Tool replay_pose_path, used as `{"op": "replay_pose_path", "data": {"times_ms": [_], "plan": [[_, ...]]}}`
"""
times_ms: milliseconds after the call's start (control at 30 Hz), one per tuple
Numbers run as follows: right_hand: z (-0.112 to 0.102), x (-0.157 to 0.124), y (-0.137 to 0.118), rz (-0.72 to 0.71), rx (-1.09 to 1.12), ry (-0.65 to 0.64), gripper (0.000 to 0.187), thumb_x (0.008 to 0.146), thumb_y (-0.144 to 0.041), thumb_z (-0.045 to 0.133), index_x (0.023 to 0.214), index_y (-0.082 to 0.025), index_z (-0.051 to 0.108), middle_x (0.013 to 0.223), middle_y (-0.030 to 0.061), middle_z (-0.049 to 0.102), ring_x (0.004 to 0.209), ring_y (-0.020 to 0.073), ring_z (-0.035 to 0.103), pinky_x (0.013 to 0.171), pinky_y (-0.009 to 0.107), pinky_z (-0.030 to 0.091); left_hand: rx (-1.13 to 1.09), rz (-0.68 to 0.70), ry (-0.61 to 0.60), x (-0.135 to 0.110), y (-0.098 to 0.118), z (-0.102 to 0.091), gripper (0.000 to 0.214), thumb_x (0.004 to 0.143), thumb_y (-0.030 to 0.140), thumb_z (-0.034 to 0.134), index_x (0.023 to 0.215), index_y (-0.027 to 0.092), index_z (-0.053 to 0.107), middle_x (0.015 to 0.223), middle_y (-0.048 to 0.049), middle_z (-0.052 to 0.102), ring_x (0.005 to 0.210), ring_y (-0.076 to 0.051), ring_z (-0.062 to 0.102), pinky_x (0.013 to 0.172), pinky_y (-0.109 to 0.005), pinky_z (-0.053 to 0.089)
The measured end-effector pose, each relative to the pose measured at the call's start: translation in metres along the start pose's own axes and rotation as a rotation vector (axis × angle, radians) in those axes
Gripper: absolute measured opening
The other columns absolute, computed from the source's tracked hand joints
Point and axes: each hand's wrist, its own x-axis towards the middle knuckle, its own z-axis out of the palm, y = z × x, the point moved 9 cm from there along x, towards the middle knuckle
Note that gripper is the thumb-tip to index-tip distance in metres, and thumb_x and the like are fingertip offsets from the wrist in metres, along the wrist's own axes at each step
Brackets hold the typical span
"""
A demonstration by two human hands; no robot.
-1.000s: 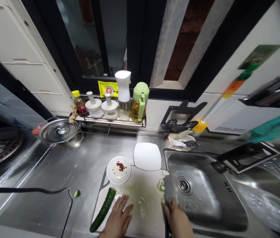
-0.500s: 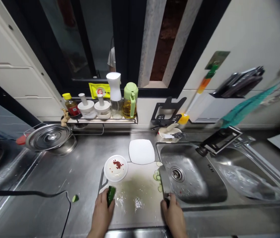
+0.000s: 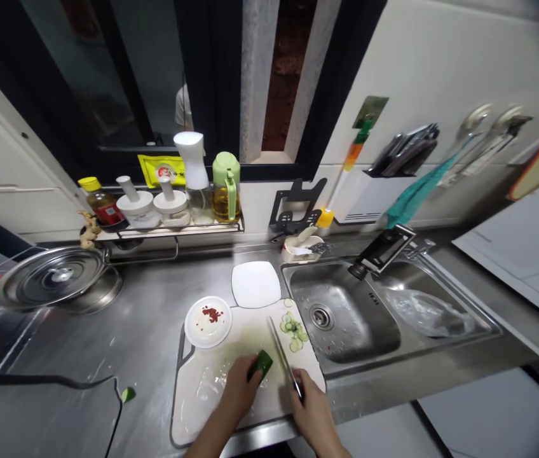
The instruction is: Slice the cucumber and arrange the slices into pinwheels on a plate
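My left hand [image 3: 239, 389] is closed over a green cucumber [image 3: 262, 364] and holds it down on the white cutting board [image 3: 203, 388]. My right hand [image 3: 314, 413] grips the handle of a knife [image 3: 283, 357], whose blade stands just right of the cucumber's cut end. A small heap of cucumber slices [image 3: 293, 327] lies at the board's far right corner. Most of the cucumber is hidden under my left hand.
A round white dish with red bits [image 3: 208, 322] and a square white plate [image 3: 255, 284] sit behind the board. The sink [image 3: 346, 318] lies to the right. A condiment rack [image 3: 164, 203] stands at the back, a pot lid [image 3: 50, 280] at left, a cucumber end [image 3: 128, 394] on the counter.
My left hand took hold of the cucumber and brought it to the middle of the board. My right hand swung the knife from the board's right edge over beside it. The view shifted right.
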Motion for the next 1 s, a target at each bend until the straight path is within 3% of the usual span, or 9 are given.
{"op": "replay_pose_path", "data": {"times_ms": [133, 233, 333, 533, 733, 867, 1000], "plan": [[0.015, 0.006, -0.013, -0.034, -0.012, -0.084, 0.031, 0.076, -0.017, 0.039, 0.103, -0.021, 0.054, 0.098, 0.0062, 0.069, 0.095, 0.0207, 0.064, 0.083, 0.029, 0.044, 0.110, 0.098, 0.082, 0.000, 0.003, -0.005, 0.035, 0.084, 0.026, 0.047, 0.113, 0.018, 0.065, 0.104, -0.0098, 0.071, 0.095, -0.024, 0.065, 0.085, -0.042, 0.053], [0.016, 0.014, -0.016, -0.056, -0.040, -0.127, 0.031, 0.077, -0.013, 0.039, 0.104, -0.019, 0.054, 0.095, 0.0069, 0.069, 0.093, 0.0202, 0.064, 0.080, 0.028, 0.044, 0.113, 0.129, 0.064, 0.002, 0.002, -0.007, 0.035, 0.090, 0.024, 0.040, 0.115, 0.021, 0.065, 0.105, -0.0088, 0.069, 0.097, -0.021, 0.064, 0.087, -0.039, 0.053], [0.016, 0.023, -0.016, -0.068, -0.071, -0.176, 0.030, 0.078, -0.012, 0.039, 0.103, -0.018, 0.054, 0.090, 0.0070, 0.069, 0.090, 0.0202, 0.064, 0.078, 0.028, 0.043, 0.110, 0.148, 0.031, 0.005, 0.003, -0.004, 0.034, 0.089, 0.028, 0.047, 0.118, 0.022, 0.063, 0.111, -0.0090, 0.066, 0.102, -0.021, 0.063, 0.091, -0.038, 0.053], [0.020, 0.036, -0.009, -0.086, -0.186, -0.323, 0.027, 0.091, -0.021, 0.037, 0.110, -0.017, 0.057, 0.094, 0.0099, 0.069, 0.091, 0.0211, 0.065, 0.076, 0.028, 0.043, 0.134, 0.039, 0.076, 0.000, -0.001, 0.007, 0.034, 0.088, 0.029, 0.051, 0.120, 0.021, 0.059, 0.107, -0.0087, 0.068, 0.099, -0.021, 0.064, 0.089, -0.039, 0.054], [0.019, 0.049, 0.000, -0.071, -0.495, -0.424, 0.048, 0.082, 0.000, 0.035, 0.124, -0.016, 0.055, 0.114, 0.0155, 0.062, 0.098, 0.0209, 0.065, 0.080, 0.028, 0.045, 0.218, 0.076, 0.183, -0.013, 0.009, 0.018, 0.035, 0.089, 0.026, 0.049, 0.122, 0.019, 0.057, 0.118, -0.0126, 0.063, 0.111, -0.024, 0.060, 0.096, -0.044, 0.051], [0.026, 0.053, -0.003, -0.156, -0.584, -0.467, 0.061, 0.073, 0.011, 0.032, 0.125, -0.013, 0.055, 0.117, 0.0163, 0.061, 0.095, 0.0206, 0.065, 0.082, 0.028, 0.046, 0.234, 0.176, 0.117, -0.011, 0.015, 0.024, 0.032, 0.090, 0.025, 0.048, 0.121, 0.021, 0.058, 0.124, -0.0120, 0.060, 0.118, -0.023, 0.057, 0.099, -0.041, 0.051], [0.035, 0.055, -0.003, -0.209, -0.625, -0.501, 0.066, 0.074, 0.010, 0.034, 0.134, -0.013, 0.048, 0.114, 0.0161, 0.065, 0.097, 0.0223, 0.064, 0.083, 0.030, 0.047, 0.257, 0.154, 0.086, -0.008, 0.015, 0.027, 0.031, 0.091, 0.027, 0.050, 0.120, 0.023, 0.057, 0.123, -0.0102, 0.060, 0.117, -0.022, 0.057, 0.100, -0.041, 0.050]]}}
